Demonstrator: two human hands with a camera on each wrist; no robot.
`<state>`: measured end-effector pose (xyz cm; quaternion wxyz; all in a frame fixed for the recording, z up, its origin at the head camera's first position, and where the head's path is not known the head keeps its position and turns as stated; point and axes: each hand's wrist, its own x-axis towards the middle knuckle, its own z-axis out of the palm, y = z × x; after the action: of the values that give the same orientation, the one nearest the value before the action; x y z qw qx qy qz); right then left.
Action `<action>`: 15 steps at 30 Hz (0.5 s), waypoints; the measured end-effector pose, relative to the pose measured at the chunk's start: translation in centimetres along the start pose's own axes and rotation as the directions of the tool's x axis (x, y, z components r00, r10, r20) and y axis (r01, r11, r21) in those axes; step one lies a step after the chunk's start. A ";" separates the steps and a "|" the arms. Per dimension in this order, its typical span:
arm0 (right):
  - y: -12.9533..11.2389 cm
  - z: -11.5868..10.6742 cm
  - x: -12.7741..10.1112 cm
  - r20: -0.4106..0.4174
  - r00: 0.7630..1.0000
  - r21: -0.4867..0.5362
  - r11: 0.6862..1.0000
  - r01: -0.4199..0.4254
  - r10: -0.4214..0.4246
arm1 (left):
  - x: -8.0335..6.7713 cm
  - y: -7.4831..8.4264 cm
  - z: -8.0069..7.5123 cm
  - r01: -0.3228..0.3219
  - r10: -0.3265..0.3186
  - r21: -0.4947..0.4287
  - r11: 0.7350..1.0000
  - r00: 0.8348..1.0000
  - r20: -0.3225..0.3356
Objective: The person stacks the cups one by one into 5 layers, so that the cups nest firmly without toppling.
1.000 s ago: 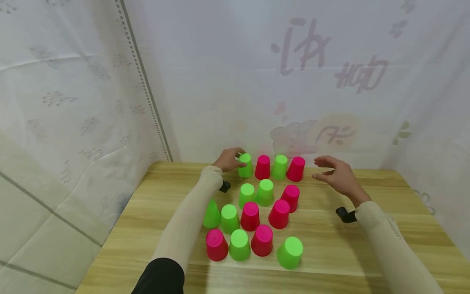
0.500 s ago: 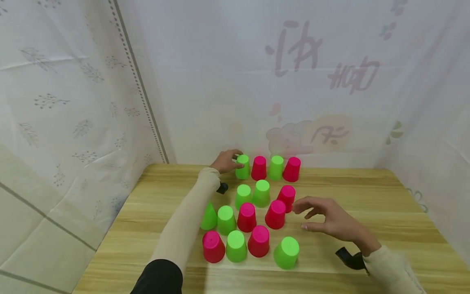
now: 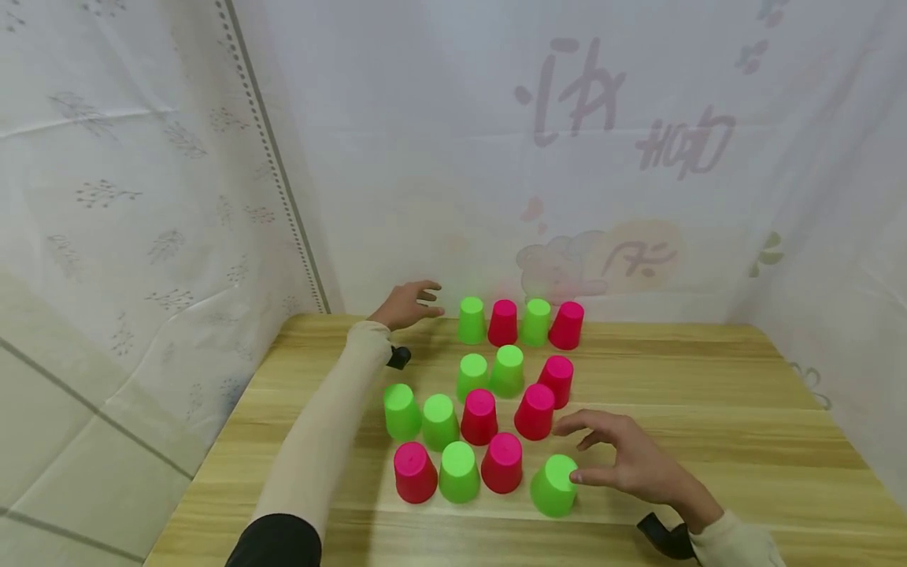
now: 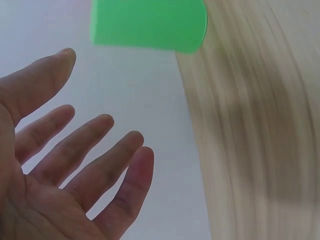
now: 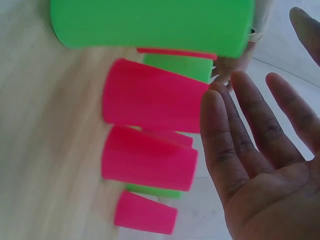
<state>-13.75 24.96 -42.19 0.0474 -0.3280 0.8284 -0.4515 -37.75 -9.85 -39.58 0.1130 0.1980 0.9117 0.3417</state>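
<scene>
Upside-down green and pink cups stand in four rough rows on a wooden table. My left hand (image 3: 407, 305) is at the back left, fingers spread, a small gap from the green cup (image 3: 471, 320) ending the back row; the left wrist view shows the palm with nothing in it and that green cup (image 4: 147, 22) above. My right hand (image 3: 631, 461) is at the front right, fingers loosely bent. Its thumb overlaps the edge of the green front cup (image 3: 553, 487) in the head view. In the right wrist view the palm holds nothing, beside the green cup (image 5: 150, 22).
Pink cups (image 3: 536, 412) and green cups (image 3: 439, 423) fill the middle of the table (image 3: 680, 378). A pink cup (image 3: 567, 325) ends the back row on the right. Behind the table hangs a printed white curtain (image 3: 439, 157), with another patterned one (image 3: 142, 197) at the left.
My left hand has drawn back leftward from the green back-row cup. The right hand has come down from the back right to the front green cup. The cups look unmoved.
</scene>
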 end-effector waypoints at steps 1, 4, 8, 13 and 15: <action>0.2 0.2 0.0 0.007 1.000 0.003 1.000 0.008 -0.008 | -0.5 -0.4 -0.4 0.003 -0.003 -0.017 1.000 1.000 -0.007; 0.6 0.9 0.1 0.026 0.999 0.015 0.999 0.033 -0.033 | -2.1 -1.6 -1.3 -0.001 -0.001 -0.049 0.999 1.000 -0.031; 1.0 1.6 -0.1 0.040 0.999 0.036 0.999 0.027 -0.029 | -4.6 -2.6 -2.1 -0.012 0.009 -0.070 0.997 0.998 -0.056; 1.2 2.2 -0.4 0.045 0.998 0.079 0.996 -0.038 0.034 | -8.2 -3.1 -2.1 -0.027 0.018 -0.135 0.990 0.997 -0.073; 1.3 2.5 -0.5 0.047 0.998 0.093 0.994 -0.051 0.046 | -9.7 -3.2 -1.8 -0.045 0.033 -0.152 0.987 0.996 -0.079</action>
<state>-13.07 23.96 -44.79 0.0923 -0.3153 0.8128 -0.4811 -30.57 -17.37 -39.72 0.0865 0.1936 0.8822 0.4205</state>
